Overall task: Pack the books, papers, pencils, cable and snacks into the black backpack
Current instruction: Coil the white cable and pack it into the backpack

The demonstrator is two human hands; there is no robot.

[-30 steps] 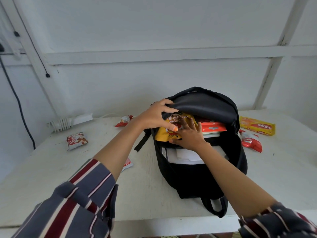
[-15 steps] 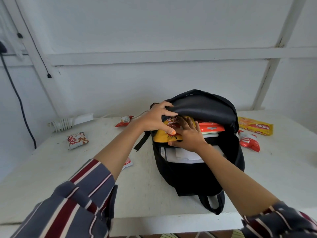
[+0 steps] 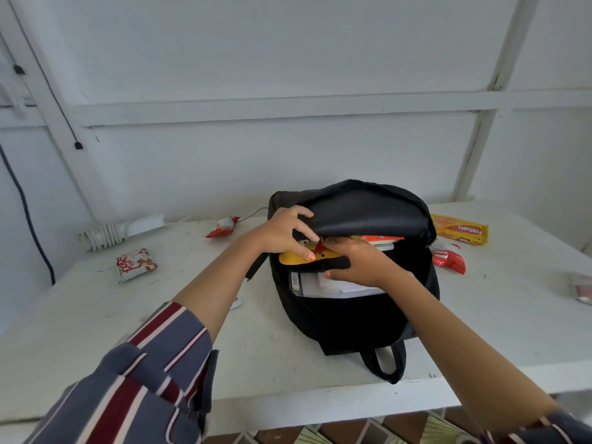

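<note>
The black backpack (image 3: 352, 315) lies on the white table (image 3: 96, 315) with its top open. My left hand (image 3: 282, 232) grips the edge of the top flap and holds it up. My right hand (image 3: 358, 261) presses a yellow snack bag (image 3: 294, 258) down into the opening; its fingers are tucked under the flap and its thumb lies in front of the inner black edge. Inside I see a red book (image 3: 381, 239) and white papers (image 3: 336, 288).
A coiled white cable (image 3: 105, 233) lies at the back left. Snack packets lie loose: a white-and-red one (image 3: 136, 263), a small red one (image 3: 222, 225), a yellow biscuit pack (image 3: 461, 232), a red packet (image 3: 448, 259), and one at the right edge (image 3: 581, 290).
My right hand has pushed the yellow snack bag deeper, so less of it shows. The flap held by my left hand has come lower over the opening.
</note>
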